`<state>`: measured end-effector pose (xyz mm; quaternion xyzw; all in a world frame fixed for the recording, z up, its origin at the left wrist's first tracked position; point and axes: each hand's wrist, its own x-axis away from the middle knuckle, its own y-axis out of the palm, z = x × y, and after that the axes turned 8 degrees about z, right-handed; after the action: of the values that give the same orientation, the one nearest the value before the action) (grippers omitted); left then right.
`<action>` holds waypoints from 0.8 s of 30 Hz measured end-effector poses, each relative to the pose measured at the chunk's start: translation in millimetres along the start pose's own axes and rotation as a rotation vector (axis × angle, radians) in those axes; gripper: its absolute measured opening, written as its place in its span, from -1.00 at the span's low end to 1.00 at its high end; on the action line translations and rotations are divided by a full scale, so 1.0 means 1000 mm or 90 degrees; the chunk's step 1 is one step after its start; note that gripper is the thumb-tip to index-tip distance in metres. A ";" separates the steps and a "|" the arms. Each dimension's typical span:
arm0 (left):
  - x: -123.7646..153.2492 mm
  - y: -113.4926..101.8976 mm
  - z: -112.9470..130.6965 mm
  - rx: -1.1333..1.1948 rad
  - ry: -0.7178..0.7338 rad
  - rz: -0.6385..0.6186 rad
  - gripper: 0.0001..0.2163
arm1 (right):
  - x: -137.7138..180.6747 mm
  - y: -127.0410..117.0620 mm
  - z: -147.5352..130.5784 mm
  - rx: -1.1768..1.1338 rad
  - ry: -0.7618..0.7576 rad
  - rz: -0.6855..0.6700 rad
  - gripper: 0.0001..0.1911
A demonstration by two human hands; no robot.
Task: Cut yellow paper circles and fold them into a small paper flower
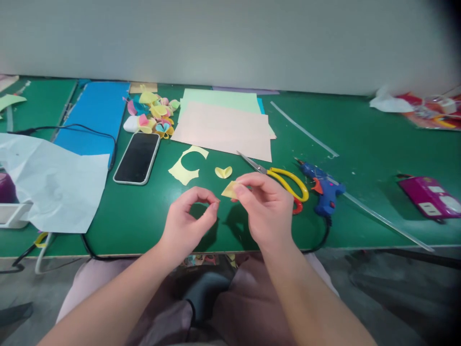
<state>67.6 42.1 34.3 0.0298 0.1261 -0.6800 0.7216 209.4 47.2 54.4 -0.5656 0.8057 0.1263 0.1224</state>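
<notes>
Pinched between the thumb and fingers of my right hand [268,202] is a small folded piece of yellow paper [228,190]. Just left of it, my left hand [190,214] has its thumb and index fingertips brought together; whatever they hold, if anything, is too small to make out. A yellow paper petal [224,172], folded into a heart-like shape, lies on the green table beyond both hands. Beside that petal is a yellow paper offcut [185,168] with a round cut-out. Scissors [277,175] with yellow and red handles lie partly behind my right hand.
Sheets of pink paper [223,127] and green paper lie at the back, near a pile of paper flowers [154,113]. A phone [137,158] sits left. To the right are a blue glue gun [324,190], clear glue sticks and a purple power strip [432,198].
</notes>
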 end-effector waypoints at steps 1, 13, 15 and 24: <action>0.000 0.000 0.000 -0.022 0.017 0.013 -0.95 | -0.001 0.000 0.000 0.006 0.005 0.000 -0.92; -0.005 -0.006 0.011 -0.228 0.239 0.085 -0.91 | 0.005 0.003 0.001 0.050 0.019 -0.073 -0.94; -0.006 -0.006 0.012 -0.241 0.232 0.079 -0.90 | 0.005 0.004 0.001 0.056 0.016 -0.073 -0.94; -0.006 -0.006 0.011 -0.233 0.193 0.055 -0.91 | 0.005 0.006 0.002 0.050 0.020 -0.070 -0.93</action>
<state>62.6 44.9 46.7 0.0057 0.3531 -0.6017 0.7164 202.7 45.4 51.6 -0.6056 0.7796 0.0790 0.1386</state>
